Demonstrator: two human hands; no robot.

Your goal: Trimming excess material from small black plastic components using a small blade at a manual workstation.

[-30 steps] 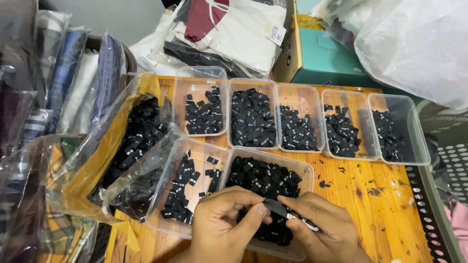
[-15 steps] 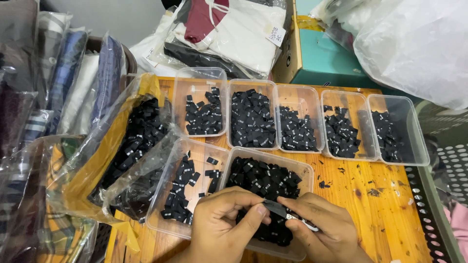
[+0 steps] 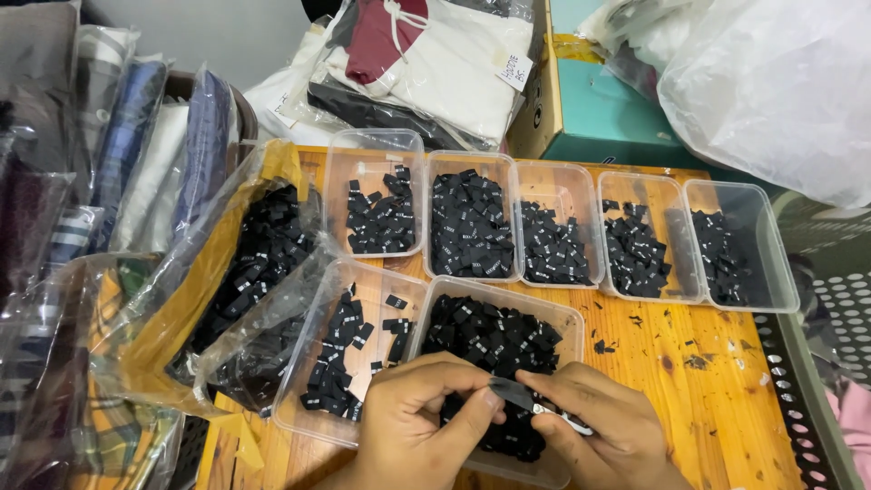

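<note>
Head view: both hands — left (image 3: 408,426), right (image 3: 599,436) — are pinching one black label (image 3: 513,392) over the front tub (image 3: 567,318); holding it taut, low seems best.

Both hands are meeting low in the view, fingertips pinching together.

The left hand (image 3: 413,426) is curling its fingers inward, thumb pressing against the forefinger, while the right hand (image 3: 603,431) is lying knuckles-up, its fingertips touching the left's.

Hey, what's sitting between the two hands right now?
In the head view, a small dark strip spans the left hand and right hand, over a clear tub of black tags.
</note>
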